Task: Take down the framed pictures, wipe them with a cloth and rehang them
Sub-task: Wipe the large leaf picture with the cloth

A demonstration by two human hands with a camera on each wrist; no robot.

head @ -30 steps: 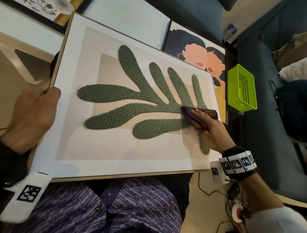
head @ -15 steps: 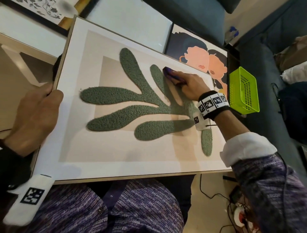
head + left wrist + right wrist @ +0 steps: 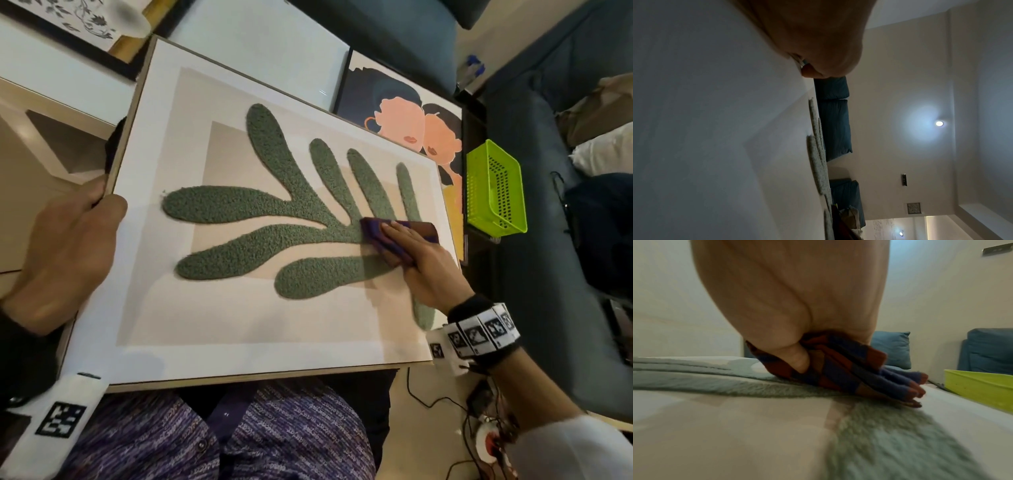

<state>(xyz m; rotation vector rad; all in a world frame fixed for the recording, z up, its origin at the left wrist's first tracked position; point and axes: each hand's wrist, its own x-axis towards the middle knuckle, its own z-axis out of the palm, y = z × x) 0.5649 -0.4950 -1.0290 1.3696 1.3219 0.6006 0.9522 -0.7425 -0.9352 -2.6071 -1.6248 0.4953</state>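
Observation:
A large framed picture (image 3: 260, 325) of a green textured leaf lies tilted across my lap. My left hand (image 3: 75, 240) grips its left edge, thumb on the white front and fingers behind. In the left wrist view the left hand (image 3: 818, 48) sits against the picture's pale face (image 3: 715, 129). My right hand (image 3: 404, 240) presses a folded purple and rust cloth (image 3: 371, 231) onto the leaf near the picture's right side. Seen from the right wrist, the thumb is tucked into the folds of the cloth (image 3: 849, 378), which rests on the picture (image 3: 735, 426).
A picture of two faces (image 3: 411, 120) lies beyond the far edge, next to a white glazed frame (image 3: 274, 58) and a black-framed floral print (image 3: 68, 20). A lime green basket (image 3: 495, 192) stands to the right. A blue sofa (image 3: 534, 274) and floor cables (image 3: 479, 428) lie further right.
My right hand swept the cloth up to the far leaf fingers, then back down to the right middle of the leaf. The left hand kept its grip on the frame.

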